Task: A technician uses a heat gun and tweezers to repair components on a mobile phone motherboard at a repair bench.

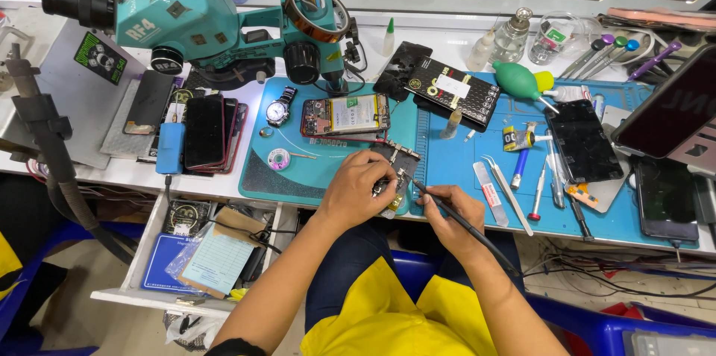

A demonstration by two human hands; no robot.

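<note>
My left hand point(356, 190) grips a small circuit board point(396, 164) at the front edge of the teal work mat point(261, 177). In my right hand point(452, 214) I hold a thin black soldering iron point(447, 210), its tip touching the board beside my left fingers. An opened phone point(344, 115) with its battery and red frame exposed lies just behind the board, under the teal microscope point(186, 13).
A stack of phones point(205, 132) lies left of the mat, a wristwatch point(278, 111) beside it. The blue mat point(462, 169) on the right carries tweezers point(507, 188), screwdrivers, a black screen point(583, 141) and a green blower point(516, 80). An open drawer point(194, 251) hangs below left.
</note>
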